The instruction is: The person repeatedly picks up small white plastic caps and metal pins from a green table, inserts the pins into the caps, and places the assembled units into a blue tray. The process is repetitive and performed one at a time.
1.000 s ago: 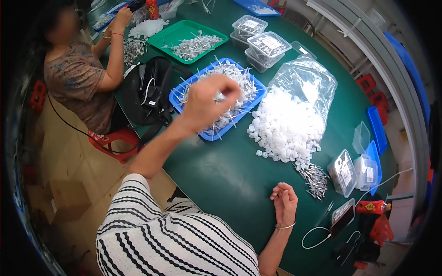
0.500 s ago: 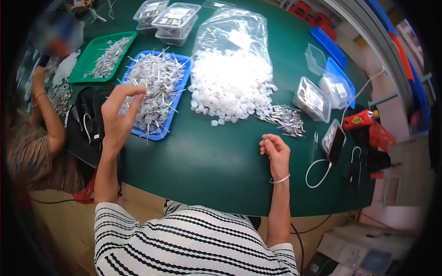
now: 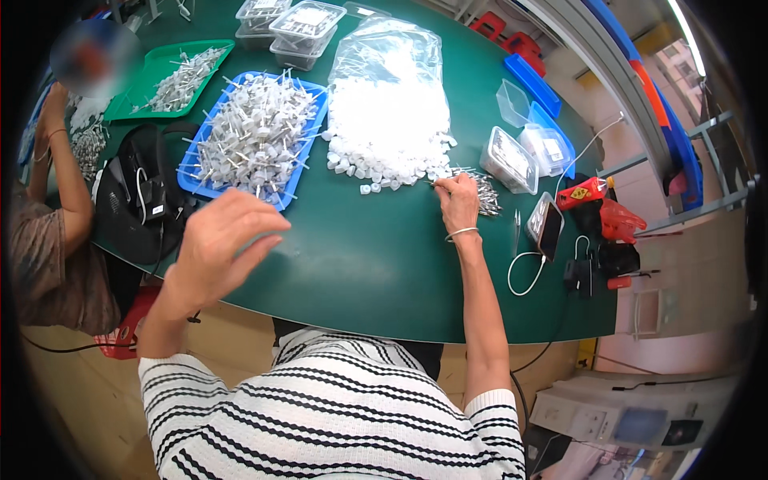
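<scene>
My left hand [image 3: 224,244] hovers above the near edge of a blue tray [image 3: 194,186], fingers stretched forward and thumb apart, with nothing in it. That tray is heaped with white plastic caps fitted with thin metal pins [image 3: 256,136]. On the right, my right hand [image 3: 458,204] reaches to the left edge of a pile of loose metal pins [image 3: 486,194]. Its thumb and fingers are pinched together, and the end of a small metal pin seems to show at the fingertips. Loose white caps [image 3: 388,132] spill from a clear plastic bag [image 3: 388,52] just beyond.
A green tray [image 3: 132,102] of pinned pieces lies far left, near a co-worker's arm [image 3: 72,180] and a black bag [image 3: 132,192]. Clear boxes [image 3: 308,24] stand at the back. At right are another clear box [image 3: 510,160], tweezers [image 3: 517,232] and a cabled phone [image 3: 550,232].
My right hand has moved forward to the metal pins and pinched there. My left hand has come back from over the blue tray toward me, its fingers now stretched out. The view has shifted slightly.
</scene>
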A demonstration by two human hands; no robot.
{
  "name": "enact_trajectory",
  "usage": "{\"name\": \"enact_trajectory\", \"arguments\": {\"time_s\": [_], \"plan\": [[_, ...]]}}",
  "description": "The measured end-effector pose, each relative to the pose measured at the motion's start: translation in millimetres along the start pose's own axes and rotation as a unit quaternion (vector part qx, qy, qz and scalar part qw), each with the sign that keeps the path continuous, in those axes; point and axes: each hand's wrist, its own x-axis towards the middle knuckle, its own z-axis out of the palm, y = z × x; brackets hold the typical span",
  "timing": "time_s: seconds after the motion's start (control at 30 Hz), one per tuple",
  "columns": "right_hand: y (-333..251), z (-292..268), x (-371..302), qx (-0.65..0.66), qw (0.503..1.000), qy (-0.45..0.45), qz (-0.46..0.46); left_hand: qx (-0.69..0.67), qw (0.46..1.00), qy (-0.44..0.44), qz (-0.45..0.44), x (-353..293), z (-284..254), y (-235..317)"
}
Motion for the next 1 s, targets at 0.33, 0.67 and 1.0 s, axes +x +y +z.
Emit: {"name": "enact_trajectory", "arguments": {"time_s": [0.33,0.67,1.0], "plan": [[22.8,3.5,-0.2,0.052,0.988,-0.128,0.065,-0.194,0.978,-0.027,-0.067,-39.2,93.0,19.1],[-84.8,-44.5,-63.3,0.239,0.968,-0.047,0.064,-0.416,0.858,-0.051,-0.297,-7.5,164.6,6.8],[-116.0,-66.1,-89.1,0.304,0.943,0.122,-0.059,-0.501,0.792,0.050,-0.346,-2.7,176.9,44.7]]}}
